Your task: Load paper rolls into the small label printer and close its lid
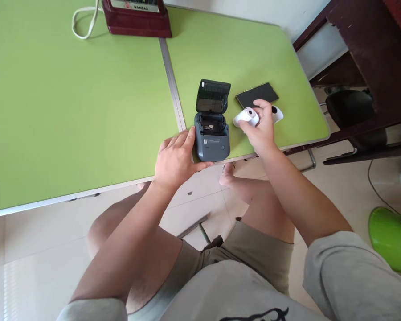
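A dark grey label printer [212, 149] sits near the table's front edge with its lid [214, 97] raised and its compartment showing. My left hand [175, 158] grips the printer's near left corner, fingers along the side and thumb across the front. To the right of the printer, my right hand [262, 129] pinches a white label roll [247, 117] between thumb and fingers, just over the table. Behind that hand lies a second white roll-like piece [278, 115] with a dark round centre, partly hidden by the fingers.
A dark phone [256, 94] lies flat behind the right hand. The green folding table [87, 98] has a metal seam down it. A maroon stand [137, 22] with a white cord [83, 33] is at the back. A green stool [390, 238] stands on the floor at right.
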`<state>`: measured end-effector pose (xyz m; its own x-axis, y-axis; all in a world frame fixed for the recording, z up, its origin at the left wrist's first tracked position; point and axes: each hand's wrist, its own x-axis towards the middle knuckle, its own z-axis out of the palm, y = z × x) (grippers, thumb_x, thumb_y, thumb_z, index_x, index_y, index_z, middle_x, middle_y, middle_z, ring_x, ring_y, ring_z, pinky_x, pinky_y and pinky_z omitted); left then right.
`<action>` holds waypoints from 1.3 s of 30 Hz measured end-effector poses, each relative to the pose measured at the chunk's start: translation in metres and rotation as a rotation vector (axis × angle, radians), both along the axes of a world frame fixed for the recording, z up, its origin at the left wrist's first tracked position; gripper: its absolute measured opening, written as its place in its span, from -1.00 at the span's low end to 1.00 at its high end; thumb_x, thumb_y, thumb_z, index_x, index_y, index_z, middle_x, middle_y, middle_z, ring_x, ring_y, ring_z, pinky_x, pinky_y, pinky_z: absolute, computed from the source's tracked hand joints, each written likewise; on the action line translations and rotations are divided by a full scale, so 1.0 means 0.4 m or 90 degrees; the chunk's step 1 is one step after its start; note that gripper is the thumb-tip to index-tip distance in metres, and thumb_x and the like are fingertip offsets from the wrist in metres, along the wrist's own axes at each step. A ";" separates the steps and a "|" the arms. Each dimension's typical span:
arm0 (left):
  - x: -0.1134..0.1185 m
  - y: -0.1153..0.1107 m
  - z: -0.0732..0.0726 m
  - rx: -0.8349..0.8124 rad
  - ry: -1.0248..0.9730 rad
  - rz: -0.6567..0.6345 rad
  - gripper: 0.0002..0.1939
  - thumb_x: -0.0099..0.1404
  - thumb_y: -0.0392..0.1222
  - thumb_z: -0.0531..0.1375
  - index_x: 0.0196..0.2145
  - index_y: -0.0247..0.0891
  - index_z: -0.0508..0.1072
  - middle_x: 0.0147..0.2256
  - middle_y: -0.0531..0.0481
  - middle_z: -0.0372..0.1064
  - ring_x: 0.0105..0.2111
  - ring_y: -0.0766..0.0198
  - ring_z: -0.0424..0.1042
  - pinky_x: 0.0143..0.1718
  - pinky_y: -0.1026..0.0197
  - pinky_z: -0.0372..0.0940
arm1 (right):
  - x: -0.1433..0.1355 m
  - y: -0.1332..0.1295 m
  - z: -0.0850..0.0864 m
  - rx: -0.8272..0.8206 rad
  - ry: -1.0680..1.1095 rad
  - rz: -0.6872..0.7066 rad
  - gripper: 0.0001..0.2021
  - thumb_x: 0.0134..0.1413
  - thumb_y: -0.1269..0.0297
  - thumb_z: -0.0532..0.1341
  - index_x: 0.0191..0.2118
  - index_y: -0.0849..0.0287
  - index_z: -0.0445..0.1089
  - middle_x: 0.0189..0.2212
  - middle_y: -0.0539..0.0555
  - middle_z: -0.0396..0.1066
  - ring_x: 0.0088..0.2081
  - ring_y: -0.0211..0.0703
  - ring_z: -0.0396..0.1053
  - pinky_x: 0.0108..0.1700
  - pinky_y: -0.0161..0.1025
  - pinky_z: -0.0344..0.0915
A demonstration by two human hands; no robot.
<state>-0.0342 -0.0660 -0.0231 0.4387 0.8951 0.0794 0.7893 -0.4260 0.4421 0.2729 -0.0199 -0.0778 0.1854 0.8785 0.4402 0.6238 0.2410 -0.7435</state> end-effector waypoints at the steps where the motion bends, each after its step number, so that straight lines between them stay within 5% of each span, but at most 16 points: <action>1: 0.000 0.000 0.000 0.000 -0.001 0.000 0.09 0.20 0.30 0.43 0.46 -0.31 0.16 0.38 -0.32 0.30 0.37 -0.18 0.32 0.32 -0.08 0.23 | 0.005 0.001 -0.005 0.017 0.010 0.017 -0.39 0.03 0.16 0.31 0.20 -0.03 0.16 -0.03 0.12 0.46 -0.11 0.01 0.54 -0.06 0.13 0.54; 4: -0.001 -0.001 0.000 0.002 -0.004 -0.003 0.10 0.19 0.32 0.43 0.47 -0.30 0.16 0.37 -0.32 0.31 0.36 -0.19 0.34 0.33 -0.08 0.23 | -0.011 -0.016 0.019 0.058 -0.015 0.060 -0.50 0.14 0.10 0.27 0.17 -0.04 0.19 0.02 0.15 0.48 -0.08 0.03 0.56 -0.09 0.11 0.56; 8: 0.000 -0.002 -0.002 0.003 -0.005 -0.004 0.13 0.18 0.34 0.44 0.46 -0.33 0.16 0.36 -0.33 0.32 0.35 -0.20 0.34 0.32 -0.09 0.23 | -0.097 -0.060 0.119 0.067 -0.120 0.145 -0.56 0.26 0.09 0.21 0.22 -0.04 0.29 0.10 0.15 0.51 0.06 0.12 0.55 0.04 0.16 0.55; 13: -0.001 -0.001 -0.005 0.006 -0.007 -0.001 0.15 0.14 0.35 0.45 0.46 -0.31 0.17 0.36 -0.33 0.32 0.36 -0.21 0.34 0.32 -0.09 0.24 | -0.181 -0.055 0.190 0.002 -0.254 0.213 -0.55 0.20 0.19 0.26 0.20 0.00 0.33 0.10 0.14 0.56 0.09 0.17 0.55 0.17 0.21 0.50; 23: -0.005 -0.002 -0.013 0.018 -0.015 -0.017 0.06 0.27 0.33 0.37 0.45 -0.39 0.16 0.36 -0.37 0.31 0.38 -0.18 0.31 0.32 -0.10 0.23 | -0.197 -0.009 0.196 -0.087 -0.283 0.229 -0.78 0.05 0.46 0.28 -0.18 0.03 0.43 -0.02 0.05 0.64 0.01 0.13 0.59 0.17 0.21 0.44; 29: -0.001 -0.002 -0.014 0.012 -0.023 -0.003 0.13 0.22 0.36 0.39 0.47 -0.38 0.11 0.30 -0.38 0.39 0.33 -0.18 0.38 0.31 -0.10 0.25 | -0.198 -0.034 0.189 0.030 -0.186 0.252 -0.91 0.09 0.41 0.28 -0.35 0.04 0.47 -0.18 0.05 0.64 -0.08 0.02 0.59 0.03 0.07 0.48; 35: -0.006 -0.009 -0.013 0.053 -0.009 -0.047 -0.10 0.27 0.30 0.38 0.45 0.06 0.22 0.34 -0.22 0.35 0.33 -0.15 0.35 0.27 -0.13 0.26 | -0.208 -0.111 0.176 0.094 -0.184 0.284 -0.92 0.09 0.38 0.32 -0.36 0.03 0.51 -0.23 0.03 0.58 -0.17 -0.05 0.55 -0.05 0.02 0.48; 39: -0.008 -0.010 -0.009 0.058 0.011 -0.065 -0.25 0.35 0.34 0.28 0.40 0.12 0.31 0.33 -0.26 0.34 0.33 -0.17 0.34 0.27 -0.16 0.24 | -0.180 -0.110 0.147 0.116 -0.135 0.264 -0.93 0.20 0.17 0.30 -0.26 -0.01 0.52 -0.14 0.04 0.52 -0.07 -0.01 0.51 0.02 0.06 0.46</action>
<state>-0.0374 -0.0702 -0.0268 0.5288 0.8354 0.1497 0.7475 -0.5420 0.3840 0.2007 -0.0637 -0.0191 -0.2733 0.7649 0.5833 0.5809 0.6146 -0.5337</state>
